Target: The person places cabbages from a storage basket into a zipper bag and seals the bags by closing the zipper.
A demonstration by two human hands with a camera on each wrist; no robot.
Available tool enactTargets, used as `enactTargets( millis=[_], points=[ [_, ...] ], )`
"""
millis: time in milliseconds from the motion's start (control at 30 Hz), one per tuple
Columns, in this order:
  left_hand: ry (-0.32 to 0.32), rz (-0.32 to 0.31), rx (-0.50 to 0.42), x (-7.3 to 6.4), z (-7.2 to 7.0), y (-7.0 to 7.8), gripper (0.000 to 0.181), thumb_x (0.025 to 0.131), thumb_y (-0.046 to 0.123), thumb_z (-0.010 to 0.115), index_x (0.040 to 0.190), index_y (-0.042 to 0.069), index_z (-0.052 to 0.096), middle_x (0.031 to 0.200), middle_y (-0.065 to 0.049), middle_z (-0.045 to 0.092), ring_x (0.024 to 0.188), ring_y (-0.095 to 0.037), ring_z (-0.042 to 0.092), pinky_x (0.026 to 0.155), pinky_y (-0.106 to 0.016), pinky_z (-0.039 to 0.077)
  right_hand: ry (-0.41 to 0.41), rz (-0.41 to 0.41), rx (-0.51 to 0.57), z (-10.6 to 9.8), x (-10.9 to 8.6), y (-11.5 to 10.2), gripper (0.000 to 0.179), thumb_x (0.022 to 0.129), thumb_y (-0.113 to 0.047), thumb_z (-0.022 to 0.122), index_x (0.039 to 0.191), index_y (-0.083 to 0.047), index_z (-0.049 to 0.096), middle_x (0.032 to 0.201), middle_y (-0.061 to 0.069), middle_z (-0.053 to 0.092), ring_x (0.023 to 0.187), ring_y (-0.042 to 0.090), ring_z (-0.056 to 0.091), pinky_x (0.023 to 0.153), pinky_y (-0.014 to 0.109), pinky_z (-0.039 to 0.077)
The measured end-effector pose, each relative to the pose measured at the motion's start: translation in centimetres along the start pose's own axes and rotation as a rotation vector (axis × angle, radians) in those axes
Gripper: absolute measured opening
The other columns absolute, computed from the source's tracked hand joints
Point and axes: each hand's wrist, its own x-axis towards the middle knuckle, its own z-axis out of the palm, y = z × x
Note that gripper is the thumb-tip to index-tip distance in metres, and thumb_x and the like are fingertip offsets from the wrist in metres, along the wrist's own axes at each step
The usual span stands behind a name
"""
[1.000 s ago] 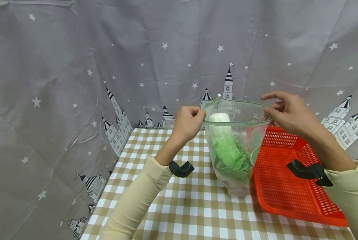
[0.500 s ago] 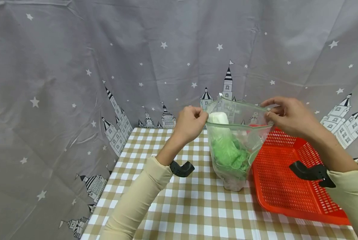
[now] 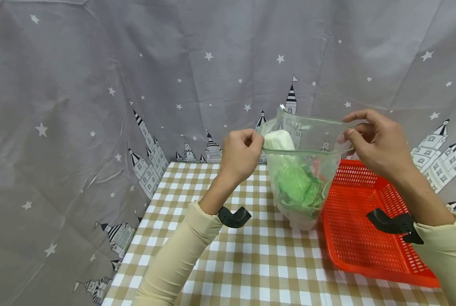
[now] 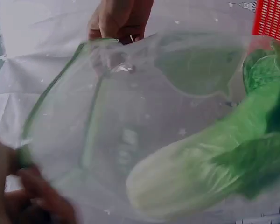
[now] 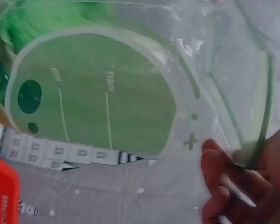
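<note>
A clear zip bag [image 3: 308,134] with a green-edged mouth hangs upright between both hands, its mouth spread apart. Inside it leans a Chinese cabbage [image 3: 294,178], white stem end up and green leaves down. My left hand [image 3: 241,153] pinches the left corner of the mouth between thumb and curled fingers. At the right corner, my right hand [image 3: 378,138] pinches the edge with thumb and fingertips. The right wrist view shows a green printed label [image 5: 98,93] on the bag's side, and the left wrist view shows the cabbage [image 4: 200,172] through the film.
A red perforated plastic basket [image 3: 365,238] stands on the right of the table, beside the bag. A brown-and-white checked cloth [image 3: 235,255] covers the table. Behind it hangs a grey curtain [image 3: 197,85] printed with stars and castles.
Both hands have kept their hold on the bag's mouth. The bag dipped slightly, then rose with the cabbage inside, and the right hand has shifted up and a little to the right.
</note>
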Motion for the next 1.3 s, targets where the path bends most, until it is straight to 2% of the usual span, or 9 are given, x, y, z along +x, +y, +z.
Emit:
enactTargets(
  millis=[200, 433, 633, 767, 967, 1033, 1133, 1233, 1300],
  points=[
    [-0.083, -0.039, 0.060, -0.7, 0.9, -0.3, 0.030, 0.084, 0.012, 0.052, 0.054, 0.013, 0.054, 0.052, 0.004, 0.048, 0.049, -0.014, 0.045, 0.048, -0.027, 0.034, -0.148, 0.036, -0.193, 0.4, -0.6, -0.3, 0.039, 0.097, -0.017, 0.061, 0.132, -0.004, 0.053, 0.088, 0.015, 0.072, 0.068, 0.018, 0.065, 0.057, 0.030, 0.045],
    [-0.034, -0.092, -0.225, -1.7, 3.1, 0.7, 0.026, 0.090, 0.010, 0.054, 0.067, 0.007, 0.066, 0.054, 0.000, 0.063, 0.042, -0.020, 0.058, 0.039, -0.027, 0.039, 0.035, -0.290, -0.474, 0.7, -3.7, -4.1, 0.036, 0.086, -0.039, 0.073, 0.113, -0.015, 0.067, 0.052, -0.010, 0.039, 0.042, 0.010, 0.033, 0.039, 0.028, 0.027],
    [0.014, -0.091, -0.352, -2.1, 4.4, 1.1, 0.026, 0.093, 0.010, 0.057, 0.072, 0.002, 0.068, 0.057, -0.002, 0.065, 0.041, -0.022, 0.057, 0.037, -0.027, 0.038, -0.285, -0.037, -0.705, 0.8, -5.8, -5.1, 0.051, 0.082, -0.060, 0.069, 0.113, -0.020, 0.072, 0.060, -0.006, 0.056, 0.055, 0.019, 0.053, 0.039, 0.037, 0.037],
    [0.031, -0.073, -0.334, -2.1, 3.9, 0.8, 0.025, 0.092, 0.011, 0.058, 0.070, 0.000, 0.065, 0.054, -0.003, 0.062, 0.041, -0.020, 0.057, 0.039, -0.028, 0.044, -0.221, -0.040, -0.666, 0.5, -5.5, -3.9, 0.029, 0.086, -0.034, 0.074, 0.105, -0.011, 0.075, 0.070, 0.000, 0.067, 0.058, 0.024, 0.058, 0.041, 0.041, 0.040],
    [0.194, -0.016, -0.177, 1.1, 2.8, -1.4, 0.015, 0.093, 0.015, 0.053, 0.099, 0.008, 0.066, 0.087, -0.001, 0.067, 0.073, -0.019, 0.063, 0.064, -0.031, 0.050, -0.056, -0.341, -0.504, 0.4, -5.7, -2.1, 0.012, 0.077, -0.009, 0.075, 0.089, -0.006, 0.076, 0.074, -0.002, 0.068, 0.057, 0.012, 0.058, 0.052, 0.039, 0.049],
    [0.127, -0.036, -0.158, 3.0, 2.4, -2.2, 0.033, 0.094, 0.013, 0.052, 0.126, 0.012, 0.056, 0.121, -0.003, 0.061, 0.104, -0.020, 0.059, 0.089, -0.034, 0.046, -0.015, -0.419, -0.474, 0.4, -5.7, -1.7, 0.014, 0.073, -0.005, 0.073, 0.087, -0.006, 0.076, 0.079, 0.000, 0.068, 0.059, 0.012, 0.057, 0.053, 0.038, 0.049],
    [-0.132, -0.071, -0.088, 5.6, 2.1, -3.4, 0.060, 0.098, 0.014, 0.048, 0.154, 0.021, 0.026, 0.156, -0.003, 0.030, 0.141, -0.021, 0.027, 0.114, -0.042, 0.020, -0.002, -0.486, -0.440, 0.4, -5.5, -1.3, 0.017, 0.070, -0.001, 0.071, 0.086, -0.005, 0.076, 0.086, 0.004, 0.070, 0.067, 0.018, 0.063, 0.059, 0.041, 0.052],
    [-0.373, -0.074, -0.020, 7.6, 2.5, -4.4, 0.066, 0.103, 0.018, 0.042, 0.158, 0.025, 0.007, 0.163, 0.002, 0.010, 0.148, -0.020, 0.002, 0.116, -0.045, 0.001, -0.017, -0.503, -0.411, 0.2, -5.4, -0.9, 0.021, 0.068, 0.002, 0.070, 0.086, -0.005, 0.076, 0.091, 0.004, 0.070, 0.074, 0.020, 0.064, 0.063, 0.038, 0.051],
    [-0.468, -0.082, -0.045, 8.5, 2.9, -4.8, 0.062, 0.105, 0.019, 0.039, 0.159, 0.024, 0.008, 0.162, 0.000, 0.014, 0.148, -0.020, 0.007, 0.117, -0.043, 0.007, -0.037, -0.508, -0.390, 0.1, -5.5, -0.7, 0.025, 0.067, 0.005, 0.071, 0.089, -0.006, 0.077, 0.093, 0.004, 0.071, 0.077, 0.021, 0.066, 0.065, 0.031, 0.050]
  ],
)
